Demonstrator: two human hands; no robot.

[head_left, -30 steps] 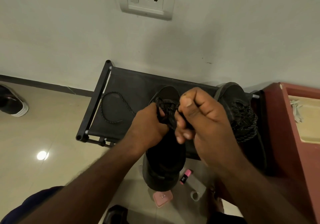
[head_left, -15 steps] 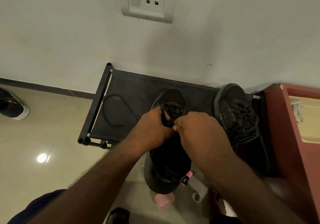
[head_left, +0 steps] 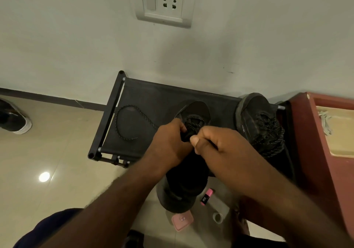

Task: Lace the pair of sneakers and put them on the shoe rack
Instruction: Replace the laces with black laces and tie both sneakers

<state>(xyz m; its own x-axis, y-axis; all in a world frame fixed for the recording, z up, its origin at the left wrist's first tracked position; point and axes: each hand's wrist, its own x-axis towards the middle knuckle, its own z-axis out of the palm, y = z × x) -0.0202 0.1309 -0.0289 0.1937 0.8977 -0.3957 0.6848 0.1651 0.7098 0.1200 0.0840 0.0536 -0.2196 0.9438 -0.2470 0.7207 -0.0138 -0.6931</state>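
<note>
- The black fabric sneaker (head_left: 193, 113) points toe-first at the wall. Its front is over the black fabric-topped shoe rack (head_left: 153, 98) and its heel reaches past the front rail.
- It looks light and soft-sided, so it is probably best steadied at the throat, beside the eyelets.
- The black speckled rope lace (head_left: 130, 121) is limp and braided. Its free end curls on the rack and is best pinched near the tip.
- The hands meet over the eyelets: the left hand (head_left: 168, 144) grips the upper, and the right hand (head_left: 220, 148) pinches the lace.
- The second black sneaker (head_left: 256, 117), already laced, sits at the rack's right end.
- Glossy beige floor tiles (head_left: 57, 152) lie around the rack.
</note>
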